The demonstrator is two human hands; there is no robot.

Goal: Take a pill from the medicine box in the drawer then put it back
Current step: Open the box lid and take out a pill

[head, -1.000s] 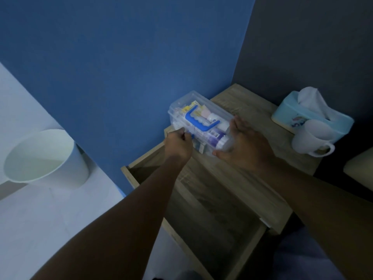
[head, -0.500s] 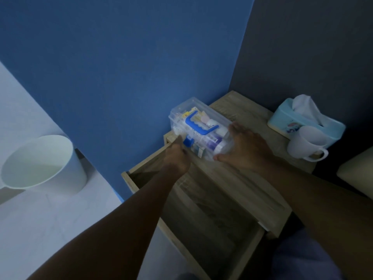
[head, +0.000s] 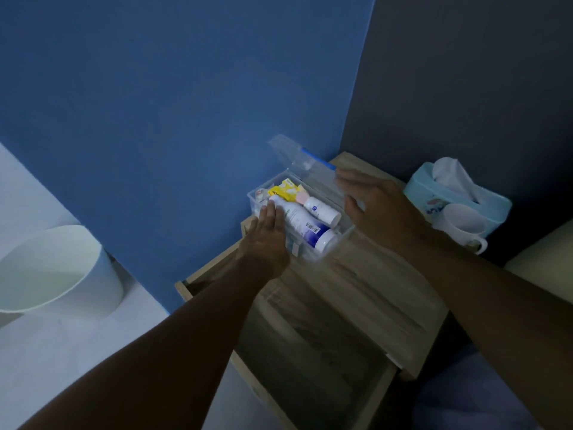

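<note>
Opened since before, medicine box (head: 336, 240) lid (head: 297, 159) stands beside mug (head: 462, 226).

Clear glossy plastic on the medicine box (head: 336, 240) between the hands, its lid (head: 291, 156) see-through too. Smooth white plastic bottles (head: 305, 226) inside. Matt grained wood on the table (head: 372, 290) and drawer (head: 310, 352) beneath. Soft tissue paper (head: 449, 175) beyond the right hand.
</note>
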